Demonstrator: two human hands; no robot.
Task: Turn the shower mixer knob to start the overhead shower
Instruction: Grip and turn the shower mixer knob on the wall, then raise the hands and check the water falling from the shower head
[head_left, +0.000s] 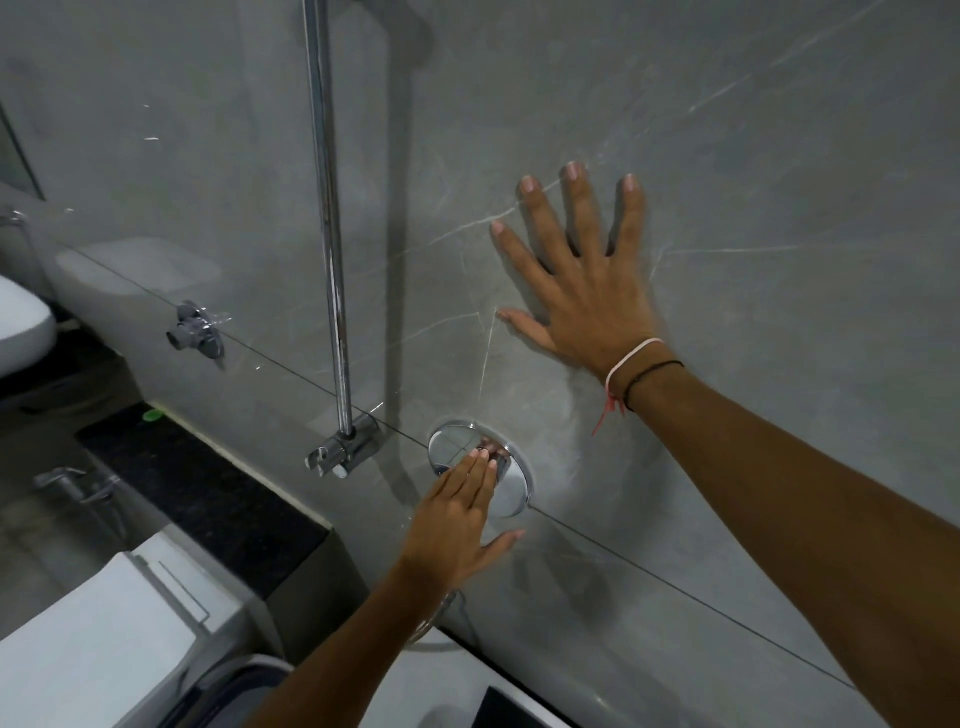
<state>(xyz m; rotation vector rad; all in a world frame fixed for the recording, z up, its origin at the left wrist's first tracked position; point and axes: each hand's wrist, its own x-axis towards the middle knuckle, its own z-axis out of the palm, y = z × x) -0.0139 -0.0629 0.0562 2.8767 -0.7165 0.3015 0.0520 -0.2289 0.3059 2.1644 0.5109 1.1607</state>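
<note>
Left hand (457, 512) flat, fingers pressed together, tips touching mixer knob (496, 457) on chrome wall plate (514, 488); no grip formed; likely slip on smooth chrome when turning; right hand (582, 280) spread flat on tiled wall (779, 156), bracing; palm may slide if wet.

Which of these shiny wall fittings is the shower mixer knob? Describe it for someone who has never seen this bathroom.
Follow the vertical chrome shower rail down the grey marble wall to its lower bracket. Just right of it sits the shower mixer knob, under the left hand. Unlike the stubby bracket and the small wall outlet, it is a broad, round mirrored plate.
</note>
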